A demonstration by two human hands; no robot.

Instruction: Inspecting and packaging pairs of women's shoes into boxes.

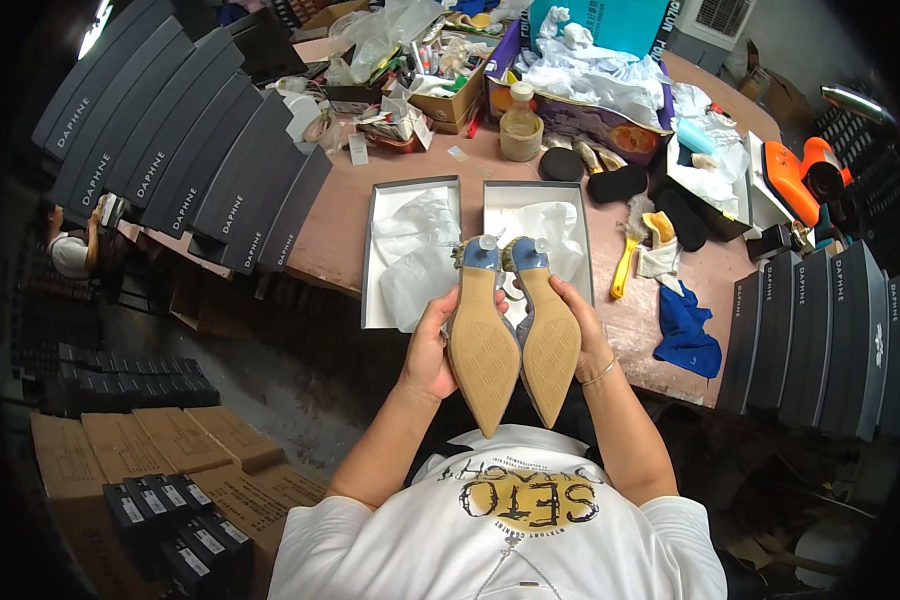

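Note:
Two pointed-toe heeled shoes are held side by side, tan soles up, toes toward me and blue heels away. My left hand [435, 345] grips the left shoe [483, 350] along its outer side. Around the right shoe [550, 345], my right hand [582, 320] is closed at its outer edge. Their uppers face down and are mostly hidden. Just beyond the shoes lies an open grey shoebox, its left half [367, 290] and right half [588, 230] side by side, both with white tissue paper [415, 245] inside.
Stacked dark shoeboxes stand left [200, 150] and right [810, 340] of the table [330, 220]. A yellow-handled brush [625, 265] and a blue cloth [688, 335] lie at right. Behind are a jar [520, 130] and a purple carton [620, 140]. Brown cartons [120, 450] sit lower left; another person [70, 250] is far left.

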